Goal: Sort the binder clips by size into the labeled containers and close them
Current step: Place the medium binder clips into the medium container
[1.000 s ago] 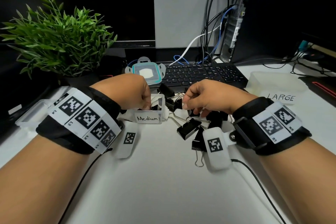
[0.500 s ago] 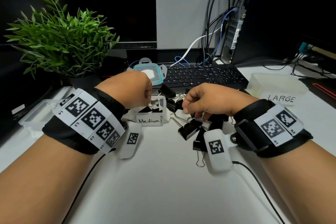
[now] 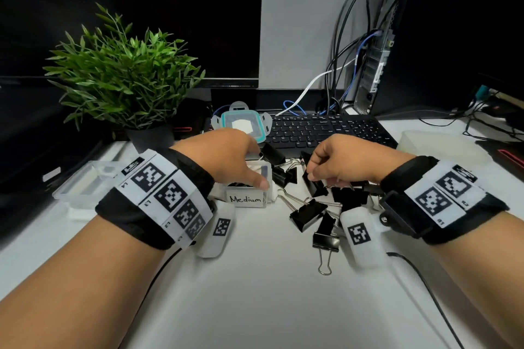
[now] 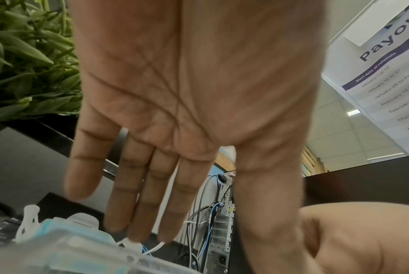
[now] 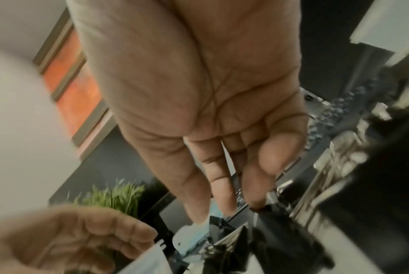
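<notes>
Landmark: the Medium container point(image 3: 246, 191), a small clear box with a handwritten label, stands on the white counter point(image 3: 255, 306); all places below are given from it.
Left hand: the left hand point(image 3: 224, 160) lies over the top of the Medium container, with the thumb on its front rim. In the left wrist view the fingers point(image 4: 138, 194) are straight and a little spread, and they hold nothing.
Right hand: the right hand point(image 3: 344, 160) hovers to the right of the Medium container, above the clips. Its fingers point(image 5: 257, 178) are bent downward and close together, and one tip touches a black clip. If they already pinch it, I cannot tell, because the right wrist view is blurred.
Binder clips: a loose pile of black binder clips point(image 3: 314, 207) lies just to the right of the Medium container, some with silver handles pointing out. Some dark clips are also inside the container.
Teal-rimmed lid point(image 3: 243, 126): behind the Medium container, beside the keyboard point(image 3: 326, 129).
LARGE container point(image 3: 436, 144): far to the right of the Medium container, translucent and open.
Clear tray point(image 3: 85, 187): to the left of the Medium container, partly hidden by the left wrist.
Plant point(image 3: 122, 79): behind and left of the Medium container, in a dark pot.
</notes>
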A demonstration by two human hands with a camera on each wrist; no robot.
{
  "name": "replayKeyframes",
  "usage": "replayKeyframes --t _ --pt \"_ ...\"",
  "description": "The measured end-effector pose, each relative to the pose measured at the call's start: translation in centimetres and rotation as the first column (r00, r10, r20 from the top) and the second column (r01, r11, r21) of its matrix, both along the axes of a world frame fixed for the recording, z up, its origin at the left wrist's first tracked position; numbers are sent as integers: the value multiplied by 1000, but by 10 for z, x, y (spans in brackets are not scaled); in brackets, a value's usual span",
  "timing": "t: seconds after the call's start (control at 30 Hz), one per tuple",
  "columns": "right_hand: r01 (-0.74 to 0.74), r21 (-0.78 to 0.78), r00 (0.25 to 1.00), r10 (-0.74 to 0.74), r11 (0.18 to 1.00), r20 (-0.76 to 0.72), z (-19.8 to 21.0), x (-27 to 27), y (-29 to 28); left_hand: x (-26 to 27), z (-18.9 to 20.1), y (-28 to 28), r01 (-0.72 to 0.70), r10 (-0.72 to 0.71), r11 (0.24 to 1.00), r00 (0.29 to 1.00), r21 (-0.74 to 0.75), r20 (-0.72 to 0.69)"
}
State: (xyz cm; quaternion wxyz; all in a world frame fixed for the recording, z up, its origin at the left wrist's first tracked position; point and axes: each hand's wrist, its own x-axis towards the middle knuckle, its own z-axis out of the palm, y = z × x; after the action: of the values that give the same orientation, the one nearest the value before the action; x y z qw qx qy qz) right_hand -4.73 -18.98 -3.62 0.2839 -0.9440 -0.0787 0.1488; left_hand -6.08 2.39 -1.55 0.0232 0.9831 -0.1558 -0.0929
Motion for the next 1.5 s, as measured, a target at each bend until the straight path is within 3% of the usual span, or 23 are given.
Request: replayKeyframes --t 0.13,0.2,0.47,0.67,1.0,1.33,1.5 --pt "-85 -362 987 129 928 100 8 6 14 -3 2 -2 -2 5 998 999 64 -50" --pt "-109 -456 977 180 883 115 7 10 18 -2 2 -2 -4 8 998 999 68 -48" --pt "-141 -502 954 253 853 161 0 19 29 3 -1 0 -71 76 994 995 82 -57" --pt "-191 -603 955 288 775 69 -3 20 37 4 -3 0 -77 82 993 995 91 -50" --pt "-135 -553 972 218 822 87 -2 16 36 4 -4 -1 -75 78 992 997 98 -22" --pt "-127 -585 969 226 801 99 -4 10 42 0 -2 -3 -55 54 995 998 81 19" --pt "-5 -461 948 151 888 280 2 7 39 -1 1 1 -41 40 999 998 18 44"
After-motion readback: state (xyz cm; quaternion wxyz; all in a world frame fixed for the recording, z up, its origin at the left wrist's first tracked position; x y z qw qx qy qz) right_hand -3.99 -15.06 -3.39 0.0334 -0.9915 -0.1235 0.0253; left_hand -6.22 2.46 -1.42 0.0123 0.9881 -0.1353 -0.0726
